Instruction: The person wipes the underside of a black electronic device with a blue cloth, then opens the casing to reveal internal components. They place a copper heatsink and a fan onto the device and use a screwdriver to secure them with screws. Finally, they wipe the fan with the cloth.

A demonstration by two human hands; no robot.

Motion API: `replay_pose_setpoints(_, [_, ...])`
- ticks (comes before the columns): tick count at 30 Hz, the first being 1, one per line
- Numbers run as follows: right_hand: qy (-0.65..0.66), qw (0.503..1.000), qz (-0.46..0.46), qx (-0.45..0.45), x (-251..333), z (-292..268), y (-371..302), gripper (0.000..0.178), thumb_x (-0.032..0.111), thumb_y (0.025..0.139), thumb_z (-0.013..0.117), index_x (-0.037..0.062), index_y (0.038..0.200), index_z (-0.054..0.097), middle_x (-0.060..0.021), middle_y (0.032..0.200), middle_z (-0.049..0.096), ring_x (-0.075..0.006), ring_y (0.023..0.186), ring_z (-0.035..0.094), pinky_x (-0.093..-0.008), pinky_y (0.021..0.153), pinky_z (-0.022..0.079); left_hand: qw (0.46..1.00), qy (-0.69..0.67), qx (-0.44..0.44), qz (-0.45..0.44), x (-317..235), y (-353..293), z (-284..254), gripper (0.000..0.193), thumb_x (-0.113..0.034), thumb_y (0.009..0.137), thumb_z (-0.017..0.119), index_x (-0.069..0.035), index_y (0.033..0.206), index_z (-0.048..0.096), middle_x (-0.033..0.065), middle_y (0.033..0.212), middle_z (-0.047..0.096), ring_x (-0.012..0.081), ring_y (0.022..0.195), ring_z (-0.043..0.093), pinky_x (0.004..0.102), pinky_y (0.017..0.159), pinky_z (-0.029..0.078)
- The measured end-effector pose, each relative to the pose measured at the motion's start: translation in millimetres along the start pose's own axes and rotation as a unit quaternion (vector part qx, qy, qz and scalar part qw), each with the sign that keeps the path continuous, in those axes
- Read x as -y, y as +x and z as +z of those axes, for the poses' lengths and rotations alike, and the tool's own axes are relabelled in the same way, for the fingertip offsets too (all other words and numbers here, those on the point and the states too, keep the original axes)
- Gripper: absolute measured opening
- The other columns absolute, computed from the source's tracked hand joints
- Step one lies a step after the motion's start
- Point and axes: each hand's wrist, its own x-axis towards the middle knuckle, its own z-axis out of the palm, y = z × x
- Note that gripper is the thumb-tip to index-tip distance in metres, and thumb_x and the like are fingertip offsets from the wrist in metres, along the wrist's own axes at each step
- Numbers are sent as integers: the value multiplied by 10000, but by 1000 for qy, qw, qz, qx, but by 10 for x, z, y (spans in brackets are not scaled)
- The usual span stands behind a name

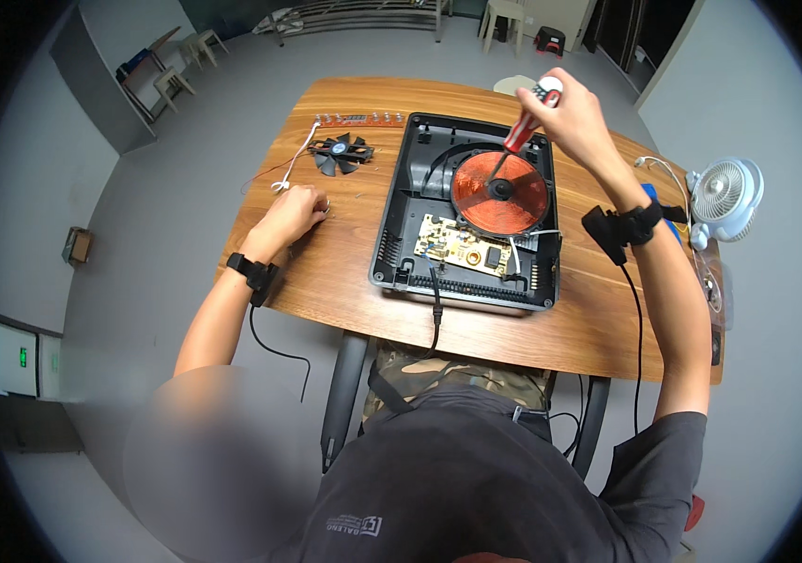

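My right hand [572,111] is closed round the red and white handle of a screwdriver [517,133]. Its shaft slants down over a round copper coil [476,202], and the tip appears to be near the coil's dark centre. I cannot tell whether it touches. The coil sits in an open black induction cooker housing [389,246], above a pale circuit board [455,247]. On the table left of the housing rests my left hand [296,218], its fingers curled together at the tips. What they hold, if anything, is too small to make out.
A black fan [341,153] and a narrow red circuit strip [358,120] with a white cable lie at the table's [326,272] far left. At the right edge stands a white desk fan [725,197]. A black cord [437,314] hangs off the front edge.
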Motion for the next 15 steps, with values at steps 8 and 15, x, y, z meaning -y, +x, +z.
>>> replay_pose_setpoints(8, [28,999,-10,24,115,123,-60,428,392,901,754,-19,935,636,-159,778,733,-251,746,754,-358,692,587,998,45,-20,-30,-21,12,25,78,-44,859,709,10,915,704,206,904,719,405,880,689,462,793,559])
replay_pose_setpoints(15, [86,995,-19,38,228,128,-64,406,368,925,744,-14,953,610,-121,725,714,-191,622,713,-318,569,564,979,-187,-44,-71,-676,190,-448,133,-74,943,694,31,1016,732,106,855,739,163,763,699,314,719,577])
